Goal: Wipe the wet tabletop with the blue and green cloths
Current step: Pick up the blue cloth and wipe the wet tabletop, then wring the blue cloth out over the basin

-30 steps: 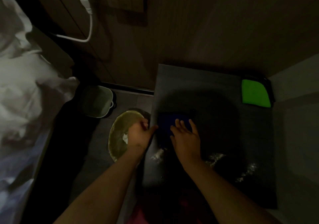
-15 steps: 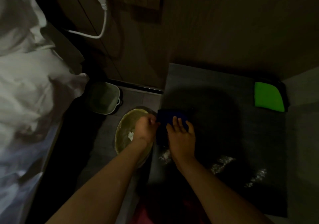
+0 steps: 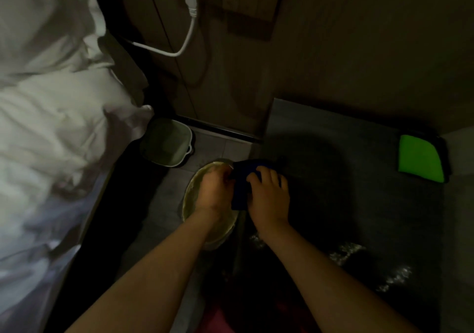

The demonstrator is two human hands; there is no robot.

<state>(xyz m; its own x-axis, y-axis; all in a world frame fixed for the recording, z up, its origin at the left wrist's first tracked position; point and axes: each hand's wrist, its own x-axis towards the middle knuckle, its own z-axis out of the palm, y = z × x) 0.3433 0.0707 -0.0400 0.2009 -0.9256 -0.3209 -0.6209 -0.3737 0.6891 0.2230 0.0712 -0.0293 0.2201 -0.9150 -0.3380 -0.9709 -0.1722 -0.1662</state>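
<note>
The blue cloth [image 3: 243,181] hangs over the left edge of the dark grey tabletop [image 3: 346,179], partly above a yellowish basin [image 3: 191,197] on the floor. My left hand [image 3: 214,191] grips the cloth's left side over the basin. My right hand [image 3: 269,197] lies on the cloth at the table edge, fingers curled over it. The green cloth [image 3: 419,159] sits folded at the table's far right corner. Shiny wet patches [image 3: 346,253] show on the near part of the tabletop.
A small pale bin [image 3: 166,141] stands on the floor beyond the basin. White bedding [image 3: 51,127] fills the left. A white cable [image 3: 184,43] hangs on the wooden wall [image 3: 333,38] behind the table. A grey wall borders the table's right.
Both hands have slid the blue cloth leftward to the table's left edge, and it now hangs partly over the basin. My left hand has taken hold of it. The camera has turned left.
</note>
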